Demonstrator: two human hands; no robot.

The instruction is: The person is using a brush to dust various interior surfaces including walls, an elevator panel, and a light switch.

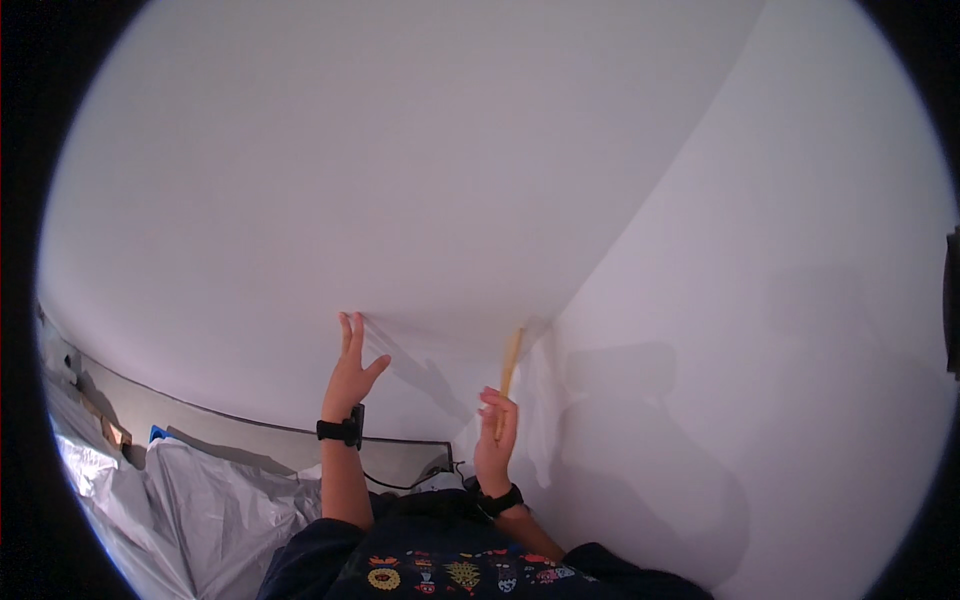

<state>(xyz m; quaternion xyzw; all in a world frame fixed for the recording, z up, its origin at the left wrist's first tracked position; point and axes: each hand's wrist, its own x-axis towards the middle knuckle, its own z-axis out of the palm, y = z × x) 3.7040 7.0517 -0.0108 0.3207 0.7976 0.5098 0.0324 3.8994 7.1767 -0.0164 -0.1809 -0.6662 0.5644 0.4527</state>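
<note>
My left hand (350, 374) is raised with its fingers stretched out and apart, the fingertips at the white wall (300, 200). Nothing is in it. My right hand (496, 440) is closed around a slim yellowish wooden stick (511, 362). The stick points up, and its upper end comes near the corner where the white wall meets the right-hand wall (780, 300). That end is blurred, so I cannot tell what its tip is like or whether it touches. Black bands sit on both of my wrists.
At the lower left, silvery plastic sheeting (225, 520) lies in folds below a grey panel with a dark edge (230, 425). A small blue item (158, 433) shows by the sheeting. A dark cable (385, 482) runs near my body. Beside the corner hangs thin whitish sheeting (541, 410).
</note>
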